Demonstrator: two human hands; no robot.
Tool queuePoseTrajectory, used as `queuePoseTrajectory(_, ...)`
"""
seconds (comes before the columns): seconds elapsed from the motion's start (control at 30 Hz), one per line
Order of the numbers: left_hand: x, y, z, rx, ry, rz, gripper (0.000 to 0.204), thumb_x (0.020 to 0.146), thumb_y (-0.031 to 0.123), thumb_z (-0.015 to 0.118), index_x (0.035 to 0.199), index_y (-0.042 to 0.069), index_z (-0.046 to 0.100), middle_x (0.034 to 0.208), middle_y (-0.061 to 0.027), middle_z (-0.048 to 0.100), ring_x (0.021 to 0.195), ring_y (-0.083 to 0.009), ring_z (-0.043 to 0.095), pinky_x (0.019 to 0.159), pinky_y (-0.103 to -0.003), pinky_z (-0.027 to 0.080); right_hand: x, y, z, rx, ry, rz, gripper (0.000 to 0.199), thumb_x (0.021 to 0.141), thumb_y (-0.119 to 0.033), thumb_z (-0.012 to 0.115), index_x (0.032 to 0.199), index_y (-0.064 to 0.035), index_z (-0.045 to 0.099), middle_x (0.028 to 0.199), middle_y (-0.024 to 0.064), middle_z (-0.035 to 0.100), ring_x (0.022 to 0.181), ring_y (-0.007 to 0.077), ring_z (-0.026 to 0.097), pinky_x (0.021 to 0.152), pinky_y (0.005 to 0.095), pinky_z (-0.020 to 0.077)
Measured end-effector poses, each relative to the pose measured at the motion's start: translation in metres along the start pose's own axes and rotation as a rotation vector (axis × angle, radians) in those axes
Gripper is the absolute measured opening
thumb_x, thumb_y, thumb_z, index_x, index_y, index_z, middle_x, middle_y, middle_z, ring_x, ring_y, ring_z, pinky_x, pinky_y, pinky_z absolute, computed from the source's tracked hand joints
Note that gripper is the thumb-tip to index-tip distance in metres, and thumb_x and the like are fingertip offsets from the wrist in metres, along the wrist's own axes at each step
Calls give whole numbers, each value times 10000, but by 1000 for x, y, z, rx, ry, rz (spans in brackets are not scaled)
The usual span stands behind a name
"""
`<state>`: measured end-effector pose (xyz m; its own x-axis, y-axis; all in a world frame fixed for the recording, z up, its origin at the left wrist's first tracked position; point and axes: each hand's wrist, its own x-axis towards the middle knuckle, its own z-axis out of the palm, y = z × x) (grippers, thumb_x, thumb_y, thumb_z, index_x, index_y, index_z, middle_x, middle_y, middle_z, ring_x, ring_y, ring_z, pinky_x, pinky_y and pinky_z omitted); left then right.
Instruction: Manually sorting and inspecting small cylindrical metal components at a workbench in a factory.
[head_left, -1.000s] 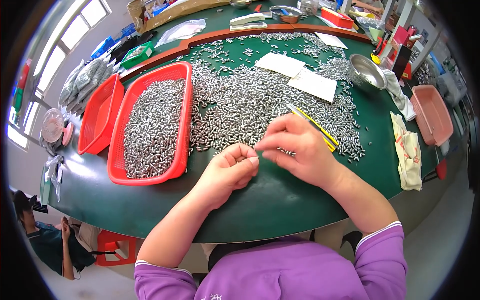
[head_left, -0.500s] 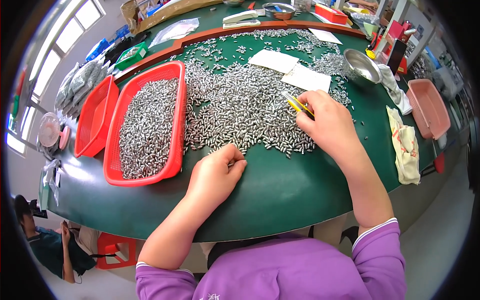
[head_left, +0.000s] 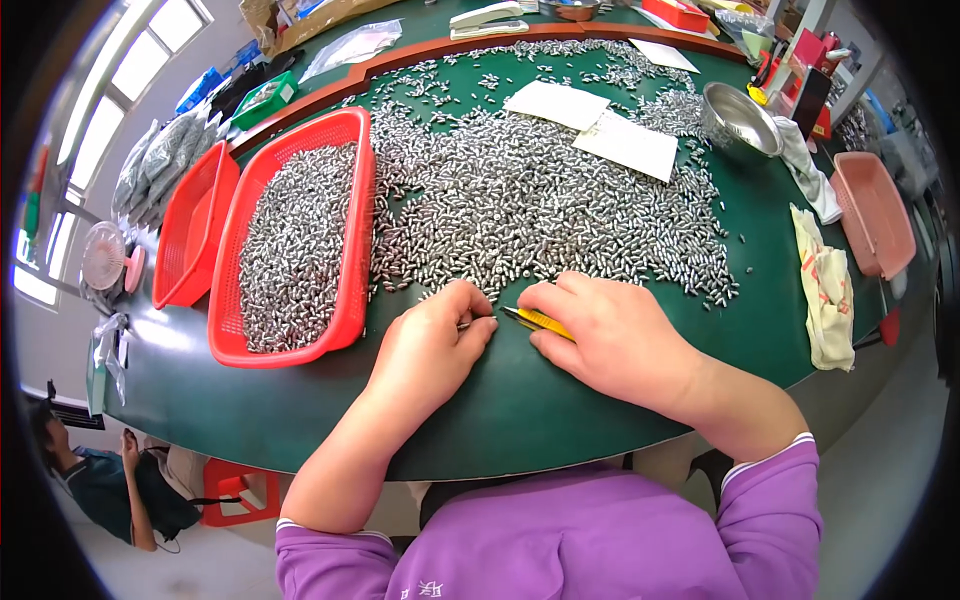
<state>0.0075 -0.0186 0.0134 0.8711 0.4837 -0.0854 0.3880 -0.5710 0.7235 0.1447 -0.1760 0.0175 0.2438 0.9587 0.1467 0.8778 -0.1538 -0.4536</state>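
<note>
My left hand (head_left: 428, 338) rests at the near edge of the spread of small metal pieces (head_left: 500, 200), its fingers closed in a pinch. Between thumb and forefinger a bit of a small metal piece (head_left: 463, 325) shows. My right hand (head_left: 625, 335) is closed around yellow tweezers (head_left: 543, 322), whose dark tips point left toward my left fingertips, a short gap apart. Left of the spread, a red plastic basket (head_left: 362, 230) holds a heap of the same silvery pieces. Both hands lie low over the green tabletop (head_left: 560, 430).
Pale cards (head_left: 625, 143) lie on the spread. A steel bowl (head_left: 740, 118), a white cloth (head_left: 825, 290) and a pink basket (head_left: 875, 215) stand on the right. Another red basket (head_left: 190, 235) and a small fan (head_left: 105, 258) are at left. A seated person (head_left: 110, 490) is lower left.
My right hand has come down and left with the tweezers, from over the spread to beside my left hand. My left hand has stayed nearly in place. The view has shifted slightly.
</note>
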Motion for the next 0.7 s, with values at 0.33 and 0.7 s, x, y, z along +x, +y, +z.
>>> queuePoseTrajectory(0.33,1,1,-1,1,-41,-47,141,862,121,648,959,31,600,771,-107,630,687,-218,621,653,-345,486,1,3,14,76,114,-68,253,818,-152,632,1067,-115,643,872,66,586,778,260,637,664,388,532)
queuePoseTrajectory(0.7,0,1,-3,25,-44,-63,150,850,125,679,894,10,593,763,-124,650,668,-222,628,646,-348,494,1,-2,18,106,108,-21,236,825,-159,636,1056,-113,662,876,64,590,779,258,638,665,384,534)
